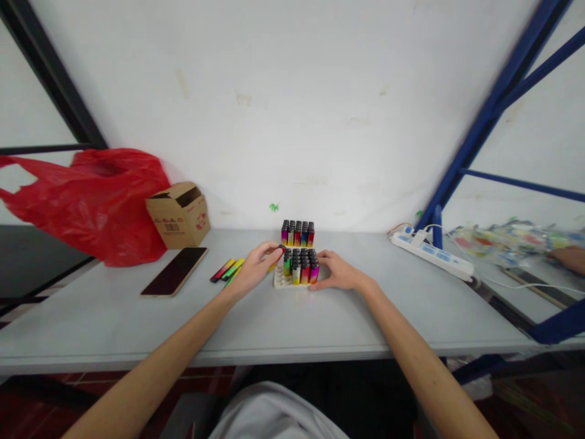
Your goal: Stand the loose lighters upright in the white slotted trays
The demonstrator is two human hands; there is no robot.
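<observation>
Many colourful lighters point(304, 274) with black tops stand upright in a white tray point(280, 281) whose left slots are bare. My left hand point(251, 269) is at the tray's left edge, fingers closed on a lighter point(282, 249) with a reddish end showing; the rest is hidden. On the right side of the tray, my right hand point(340, 271) curves round it, thumb at the front corner and fingers by the back lighters. Behind stands a second block of upright lighters point(298, 234). Several loose lighters point(223, 269) lie left of my left hand.
A dark-screened phone point(175, 271) lies on the grey table point(320, 329) at left, near a cardboard box point(179, 216) and a red plastic bag point(119, 204). A white power strip point(432, 253) and blue frame point(479, 131) are at right. Another person's hand point(569, 258) shows far right.
</observation>
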